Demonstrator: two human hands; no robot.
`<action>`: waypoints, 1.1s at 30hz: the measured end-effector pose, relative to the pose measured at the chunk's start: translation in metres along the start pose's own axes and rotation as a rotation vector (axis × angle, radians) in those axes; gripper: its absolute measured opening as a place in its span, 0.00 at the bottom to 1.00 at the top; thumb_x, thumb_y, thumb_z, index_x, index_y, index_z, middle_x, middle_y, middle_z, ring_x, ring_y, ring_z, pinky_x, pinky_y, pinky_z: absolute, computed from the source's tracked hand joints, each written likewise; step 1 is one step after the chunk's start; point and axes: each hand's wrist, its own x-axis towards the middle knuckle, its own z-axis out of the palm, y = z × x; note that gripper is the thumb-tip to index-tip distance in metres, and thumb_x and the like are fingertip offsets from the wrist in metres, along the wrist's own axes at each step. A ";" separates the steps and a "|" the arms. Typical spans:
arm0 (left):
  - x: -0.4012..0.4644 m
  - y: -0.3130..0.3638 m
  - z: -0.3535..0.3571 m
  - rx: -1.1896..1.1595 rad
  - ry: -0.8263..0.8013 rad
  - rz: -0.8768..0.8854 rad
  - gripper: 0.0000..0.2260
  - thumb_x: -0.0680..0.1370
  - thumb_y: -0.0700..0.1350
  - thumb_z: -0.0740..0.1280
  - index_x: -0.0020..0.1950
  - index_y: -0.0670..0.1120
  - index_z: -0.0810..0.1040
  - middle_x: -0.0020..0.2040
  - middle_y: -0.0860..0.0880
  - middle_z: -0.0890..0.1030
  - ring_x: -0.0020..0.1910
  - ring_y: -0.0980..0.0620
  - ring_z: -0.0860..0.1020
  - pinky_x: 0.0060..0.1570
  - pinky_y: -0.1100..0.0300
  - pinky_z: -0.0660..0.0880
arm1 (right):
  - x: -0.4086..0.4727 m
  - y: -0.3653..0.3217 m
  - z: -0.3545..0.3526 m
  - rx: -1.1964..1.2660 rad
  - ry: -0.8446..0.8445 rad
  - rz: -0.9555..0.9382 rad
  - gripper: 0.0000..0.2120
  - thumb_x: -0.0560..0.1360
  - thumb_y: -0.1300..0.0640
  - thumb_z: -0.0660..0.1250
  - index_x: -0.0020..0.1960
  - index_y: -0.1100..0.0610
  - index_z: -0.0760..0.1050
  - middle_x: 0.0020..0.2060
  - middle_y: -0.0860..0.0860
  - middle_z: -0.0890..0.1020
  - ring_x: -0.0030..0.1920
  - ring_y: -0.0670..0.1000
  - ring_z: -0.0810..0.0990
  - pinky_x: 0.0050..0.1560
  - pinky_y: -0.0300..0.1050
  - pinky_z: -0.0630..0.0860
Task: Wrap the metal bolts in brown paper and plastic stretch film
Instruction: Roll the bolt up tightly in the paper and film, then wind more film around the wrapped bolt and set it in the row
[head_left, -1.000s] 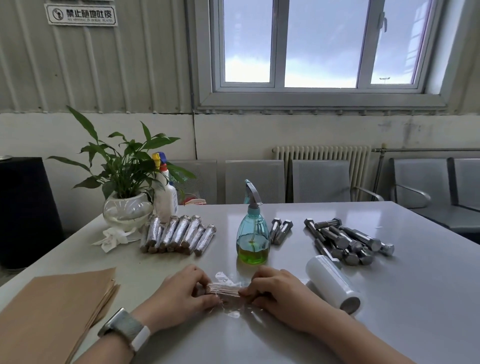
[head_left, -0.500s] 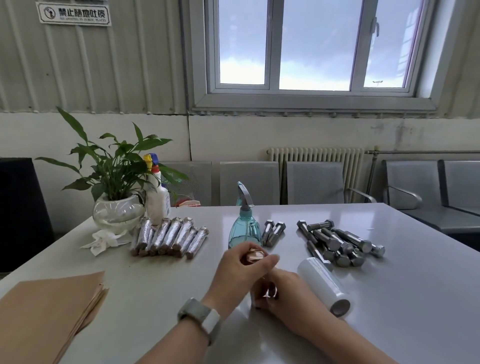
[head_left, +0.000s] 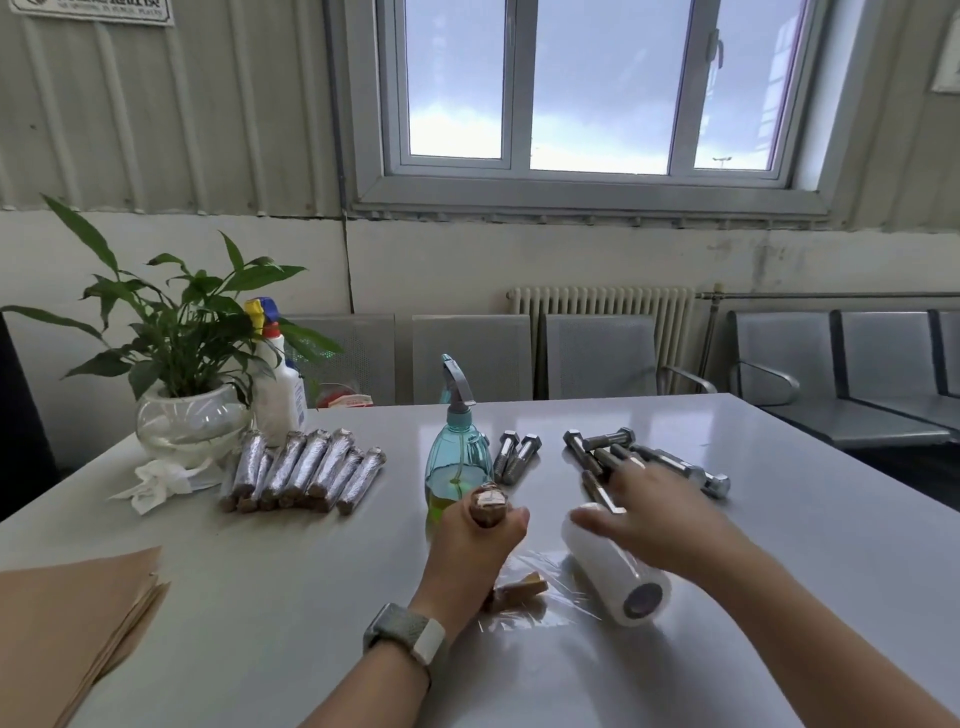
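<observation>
My left hand (head_left: 475, 551) grips a bolt wrapped in brown paper (head_left: 488, 506) and holds it tilted, its top end sticking out above my fist and its lower end near the table. Clear film trails from that lower end to the white roll of stretch film (head_left: 618, 569) lying on the table. My right hand (head_left: 649, 512), fingers spread and blurred, hovers over the far end of the roll, just before the pile of bare metal bolts (head_left: 670, 462). Two more bare bolts (head_left: 517, 457) lie beside the spray bottle. Several finished wrapped bolts (head_left: 306, 470) lie in a row at the left.
A teal spray bottle (head_left: 457, 462) stands just behind my left hand. A stack of brown paper sheets (head_left: 67, 623) lies at the near left edge. A potted plant in a glass bowl (head_left: 192, 421), a white spray bottle (head_left: 278, 395) and crumpled tissue (head_left: 158, 480) sit far left.
My left hand lifted the wrapped bolt from flat on the table to a tilted hold. My right hand let go of it and moved right over the film roll.
</observation>
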 end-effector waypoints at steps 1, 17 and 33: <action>0.000 -0.001 0.001 0.002 -0.006 0.004 0.08 0.71 0.43 0.69 0.36 0.41 0.74 0.30 0.53 0.72 0.31 0.55 0.68 0.35 0.64 0.69 | 0.000 0.003 0.005 -0.036 -0.124 0.080 0.33 0.69 0.29 0.63 0.60 0.55 0.71 0.54 0.51 0.78 0.53 0.52 0.76 0.47 0.44 0.71; 0.003 -0.009 0.003 -0.221 -0.230 -0.153 0.34 0.62 0.69 0.73 0.49 0.40 0.77 0.41 0.44 0.83 0.36 0.44 0.80 0.31 0.58 0.76 | 0.022 -0.043 -0.027 0.845 -0.423 0.264 0.22 0.70 0.44 0.72 0.53 0.58 0.70 0.41 0.59 0.78 0.27 0.51 0.82 0.25 0.40 0.75; -0.012 0.015 -0.008 -0.157 -0.391 -0.151 0.20 0.74 0.65 0.63 0.46 0.49 0.67 0.29 0.52 0.66 0.22 0.58 0.62 0.20 0.66 0.61 | 0.017 -0.013 -0.028 0.947 -0.430 0.339 0.26 0.63 0.44 0.77 0.53 0.56 0.74 0.45 0.60 0.80 0.40 0.59 0.82 0.52 0.58 0.79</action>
